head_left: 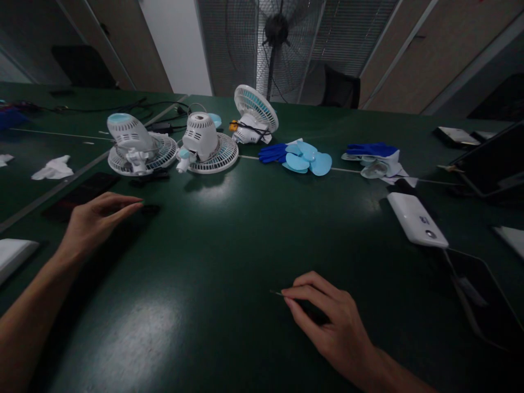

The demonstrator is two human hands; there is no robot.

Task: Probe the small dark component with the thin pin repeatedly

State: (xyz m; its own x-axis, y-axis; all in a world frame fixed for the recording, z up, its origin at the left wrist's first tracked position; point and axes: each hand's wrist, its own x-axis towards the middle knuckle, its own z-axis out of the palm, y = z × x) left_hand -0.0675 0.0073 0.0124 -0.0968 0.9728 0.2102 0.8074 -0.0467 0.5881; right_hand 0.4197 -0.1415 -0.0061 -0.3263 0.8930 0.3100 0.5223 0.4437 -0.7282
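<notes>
My left hand (pixel 96 218) hovers over the left side of the dark green table, thumb and fingertips pinched together. Whatever sits in that pinch, if anything, is too small to make out. Just beyond its fingertips is a small dark object (pixel 152 209). At the lower right, my right hand (pixel 327 319) is closed in a pinch on a thin, short metallic piece (pixel 276 293). It points left from the fingertips; its exact kind does not show.
White desk fans (pixel 208 144) with blue blades lie at the back left. Behind the middle are a light blue fan blade (pixel 307 157) and blue gloves (pixel 272 153). More gloves (pixel 372 149), a white device (pixel 417 219) and a dark tablet-like panel (pixel 483 295) lie right. A white cloth (pixel 53 168) is left.
</notes>
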